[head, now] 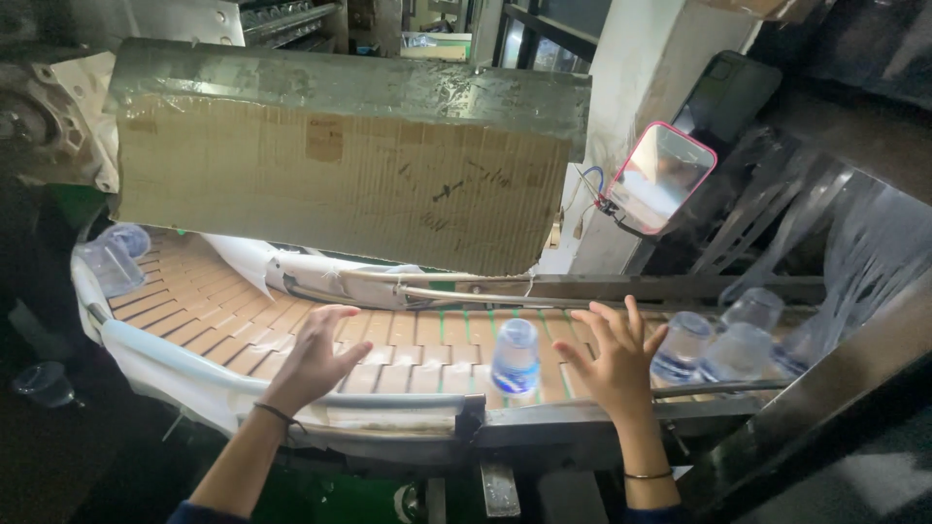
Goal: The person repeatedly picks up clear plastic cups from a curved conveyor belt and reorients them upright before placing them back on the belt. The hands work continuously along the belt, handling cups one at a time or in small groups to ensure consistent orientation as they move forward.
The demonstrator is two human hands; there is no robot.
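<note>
Our left hand (316,357) and right hand (614,361) spread open, gripping nothing, flanking clear plastic cup (515,357) on slatted conveyor's (233,335) near edge

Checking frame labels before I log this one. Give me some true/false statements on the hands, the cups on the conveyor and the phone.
1. Both hands are open over the conveyor belt. True: left hand and right hand have spread fingers and hold nothing.
2. The right hand grips the cup between the hands. False: that clear plastic cup stands free on the belt.
3. More cups are bunched to the right of the right hand. True.
4. The pink-cased phone lies flat on the belt. False: it is mounted above, at upper right.
5. A cardboard sheet hangs over the belt. True.
</note>
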